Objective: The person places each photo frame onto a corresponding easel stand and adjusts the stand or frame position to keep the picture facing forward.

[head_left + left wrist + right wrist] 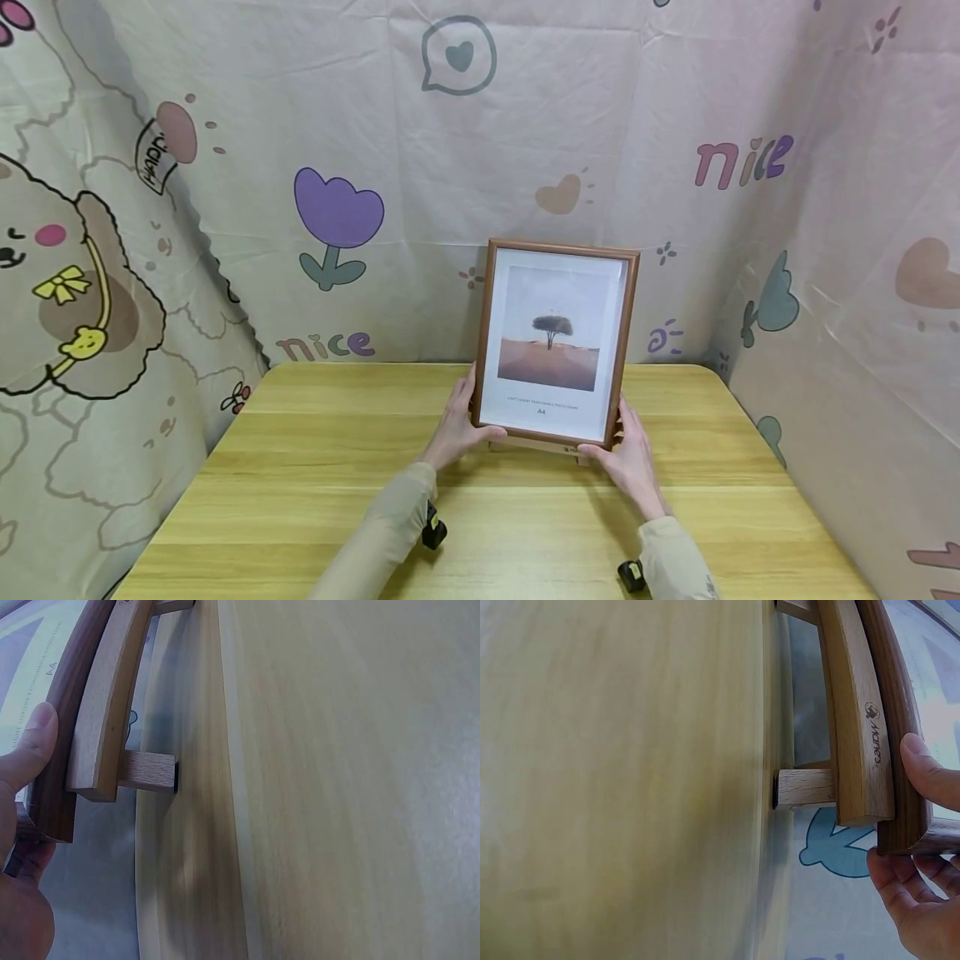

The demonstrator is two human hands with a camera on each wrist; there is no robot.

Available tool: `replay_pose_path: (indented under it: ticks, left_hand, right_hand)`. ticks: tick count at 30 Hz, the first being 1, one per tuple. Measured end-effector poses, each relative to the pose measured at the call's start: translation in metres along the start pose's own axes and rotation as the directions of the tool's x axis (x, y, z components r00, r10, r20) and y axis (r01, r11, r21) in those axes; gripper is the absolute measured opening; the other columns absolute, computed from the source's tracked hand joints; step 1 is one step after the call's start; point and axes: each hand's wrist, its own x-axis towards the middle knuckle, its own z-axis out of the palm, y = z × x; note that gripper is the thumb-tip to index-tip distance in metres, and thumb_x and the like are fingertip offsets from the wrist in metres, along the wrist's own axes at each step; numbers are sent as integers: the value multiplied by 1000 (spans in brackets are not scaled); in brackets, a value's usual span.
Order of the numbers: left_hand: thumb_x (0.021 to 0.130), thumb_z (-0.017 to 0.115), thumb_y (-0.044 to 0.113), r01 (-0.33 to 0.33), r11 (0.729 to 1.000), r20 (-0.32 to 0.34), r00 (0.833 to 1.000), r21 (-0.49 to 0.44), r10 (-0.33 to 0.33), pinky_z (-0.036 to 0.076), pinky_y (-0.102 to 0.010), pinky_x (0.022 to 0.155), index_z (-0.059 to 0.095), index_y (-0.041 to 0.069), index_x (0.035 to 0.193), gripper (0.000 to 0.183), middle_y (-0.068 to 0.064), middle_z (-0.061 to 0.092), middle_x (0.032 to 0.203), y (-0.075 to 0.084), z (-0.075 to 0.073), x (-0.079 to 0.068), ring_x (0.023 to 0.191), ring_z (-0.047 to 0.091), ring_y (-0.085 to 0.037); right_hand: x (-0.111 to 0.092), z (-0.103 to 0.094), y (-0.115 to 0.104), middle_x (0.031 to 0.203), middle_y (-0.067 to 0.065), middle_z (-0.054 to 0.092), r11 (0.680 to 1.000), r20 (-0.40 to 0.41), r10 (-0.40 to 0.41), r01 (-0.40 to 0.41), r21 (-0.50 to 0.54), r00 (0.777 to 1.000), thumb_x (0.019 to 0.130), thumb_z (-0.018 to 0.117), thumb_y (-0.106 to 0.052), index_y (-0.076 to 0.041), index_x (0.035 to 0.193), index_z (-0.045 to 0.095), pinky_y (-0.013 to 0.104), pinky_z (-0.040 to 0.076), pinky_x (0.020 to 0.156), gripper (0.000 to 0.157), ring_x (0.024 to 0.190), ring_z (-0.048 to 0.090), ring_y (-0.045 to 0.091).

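Observation:
A brown wooden picture frame (555,342) with a tree print under its cover stands nearly upright, tilted slightly sideways. My left hand (461,421) grips its lower left corner, thumb over the front edge and fingers at the side. At the lower right corner my right hand (628,458) holds it the same way. Below the frame's bottom edge is the ledge of a light wooden easel (859,735), marked with a small logo and lettering. Its short feet (150,771) stand on the table. The frame hides the rest of the easel; whether its weight rests on the ledge I cannot tell.
The wood-grain table (322,492) has rounded back corners. Patterned cloth (450,150) hangs behind it and along both sides, close to the table's edges. Small black devices (433,529) are worn at both wrists over beige sleeves (382,533).

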Motion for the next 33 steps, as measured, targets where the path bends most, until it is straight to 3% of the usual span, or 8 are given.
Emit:
replay_pose_path:
  ticks: [5,16,33]
  left_hand:
    - [69,94,30,-3,1000,-4,1000,-1,3,42,-55,112,9,7,163,129,-17,44,145,0,0,1,130,49,-32]
    - [68,94,30,30,1000,-8,1000,-2,-30,46,-50,106,6,17,164,131,-16,46,139,2,1,1,119,52,-29]
    - [67,95,24,24,1000,-24,999,7,-24,44,-50,109,6,15,164,131,-16,47,135,0,5,2,118,51,-28]
  right_hand:
    - [1,0,0,127,20,52,1000,3,0,0,-5,1000,72,91,-15,4,158,20,37,55,88,113,105,54,30]
    - [1,2,-1,124,19,53,1000,-18,-14,14,-13,1000,70,92,-12,4,158,22,33,54,86,113,104,55,28]
    - [1,4,0,121,19,53,1000,-30,-22,22,-14,999,71,92,-13,4,157,23,29,53,81,112,101,55,28]
